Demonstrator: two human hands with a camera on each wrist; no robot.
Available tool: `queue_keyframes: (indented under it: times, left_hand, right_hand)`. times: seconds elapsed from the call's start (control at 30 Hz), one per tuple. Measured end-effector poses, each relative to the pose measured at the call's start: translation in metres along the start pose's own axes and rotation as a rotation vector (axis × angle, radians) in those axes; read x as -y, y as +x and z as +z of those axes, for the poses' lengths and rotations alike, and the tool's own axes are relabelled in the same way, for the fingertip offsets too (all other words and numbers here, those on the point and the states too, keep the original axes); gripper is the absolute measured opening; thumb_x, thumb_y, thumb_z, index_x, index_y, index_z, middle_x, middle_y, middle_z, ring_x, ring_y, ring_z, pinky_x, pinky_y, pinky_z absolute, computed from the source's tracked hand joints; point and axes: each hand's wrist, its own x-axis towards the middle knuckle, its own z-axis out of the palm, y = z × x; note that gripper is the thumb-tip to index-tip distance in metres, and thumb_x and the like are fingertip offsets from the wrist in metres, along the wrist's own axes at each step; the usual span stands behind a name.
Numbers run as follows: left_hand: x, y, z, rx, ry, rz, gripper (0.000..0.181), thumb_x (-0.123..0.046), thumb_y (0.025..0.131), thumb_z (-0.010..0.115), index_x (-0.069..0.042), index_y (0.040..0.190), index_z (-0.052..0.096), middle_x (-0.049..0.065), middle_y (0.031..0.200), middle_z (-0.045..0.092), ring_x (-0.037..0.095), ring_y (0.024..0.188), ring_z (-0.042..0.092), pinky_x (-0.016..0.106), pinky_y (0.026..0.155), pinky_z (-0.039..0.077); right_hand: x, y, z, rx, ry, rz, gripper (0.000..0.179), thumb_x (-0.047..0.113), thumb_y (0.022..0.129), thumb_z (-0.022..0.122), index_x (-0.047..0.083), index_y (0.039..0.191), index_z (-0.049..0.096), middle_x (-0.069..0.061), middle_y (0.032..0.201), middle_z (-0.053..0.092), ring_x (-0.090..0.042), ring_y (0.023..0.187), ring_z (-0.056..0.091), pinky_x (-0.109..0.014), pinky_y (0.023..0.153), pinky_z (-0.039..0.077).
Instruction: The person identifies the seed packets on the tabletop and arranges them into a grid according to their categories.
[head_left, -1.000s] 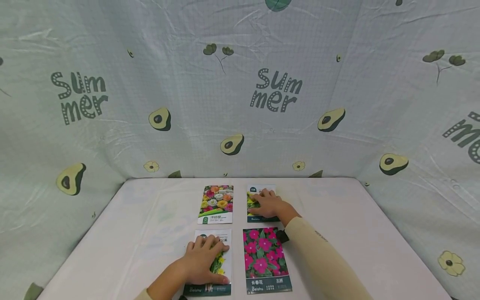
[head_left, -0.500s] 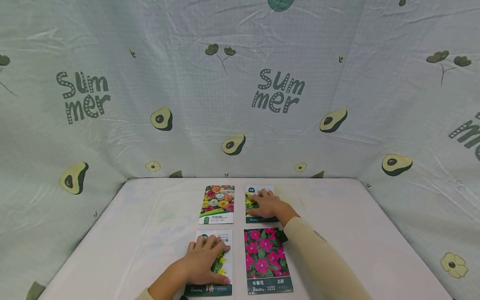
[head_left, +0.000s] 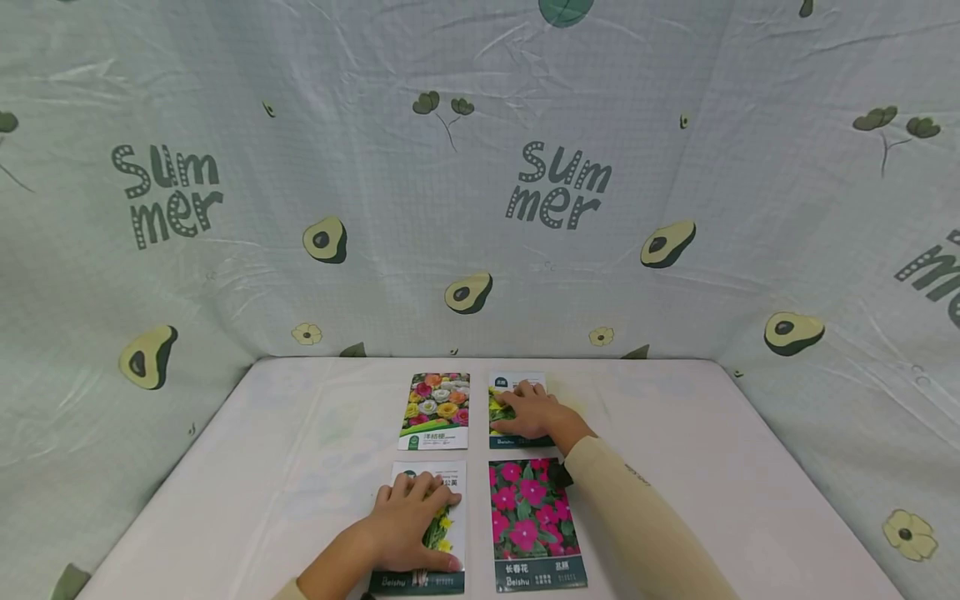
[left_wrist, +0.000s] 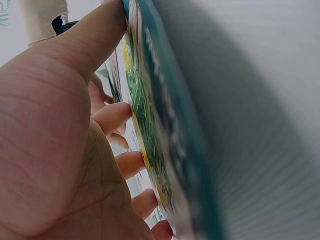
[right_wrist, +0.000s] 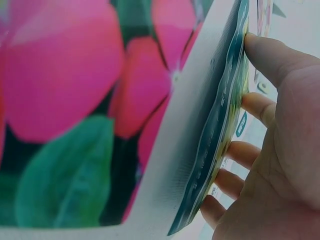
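Four flat seed packets lie in two rows on the table, so several in all. My left hand [head_left: 408, 521] rests on the front left seed packet [head_left: 453, 532], which has yellow flowers and a dark green bottom band. Its fingers are spread, and the left wrist view shows the fingertips [left_wrist: 131, 164] touching the packet's face. On the back right seed packet [head_left: 517, 442], also yellow-flowered, lies my right hand [head_left: 531, 410]. In the right wrist view its thumb and fingertips [right_wrist: 255, 105] press the packet, spread apart. The hands cover much of both packets.
A packet of mixed-colour flowers [head_left: 435, 408] lies at back left. The pink-flower packet [head_left: 528, 517] sits front right, beside my right forearm [head_left: 637, 517]. Behind the pale table [head_left: 300, 433] hangs a curtain [head_left: 375, 250] printed with avocados.
The back right packet slides slightly left under my right hand, relative to the other packets. My left hand stays on its packet. The whole view shifts a little.
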Motion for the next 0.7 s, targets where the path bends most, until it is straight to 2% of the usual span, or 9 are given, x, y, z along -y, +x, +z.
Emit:
queue_keyframes:
  times: [0.3, 0.7]
  left_hand:
    - [0.0066, 0.0037, 0.0068, -0.018, -0.002, 0.019, 0.09, -0.088, 0.068, 0.067, -0.04, 0.143, 0.052, 0.004, 0.144, 0.043, 0.033, 0.122, 0.038, 0.058, 0.093, 0.034]
    - [0.0015, 0.0008, 0.0023, -0.009, 0.0, 0.008, 0.089, -0.085, 0.07, 0.068, -0.038, 0.143, 0.052, 0.004, 0.144, 0.043, 0.033, 0.122, 0.038, 0.058, 0.094, 0.033]
  right_hand:
    - [0.0019, 0.0006, -0.0002, -0.006, -0.003, -0.003, 0.069, 0.063, 0.094, 0.062, 0.03, 0.154, 0.047, -0.011, 0.156, 0.039, -0.035, 0.144, 0.035, -0.059, 0.117, 0.034]
    - [0.0026, 0.0022, -0.0022, 0.016, 0.003, 0.007, 0.075, 0.064, 0.093, 0.063, 0.034, 0.158, 0.04, -0.008, 0.156, 0.039, -0.034, 0.145, 0.036, -0.061, 0.114, 0.037]
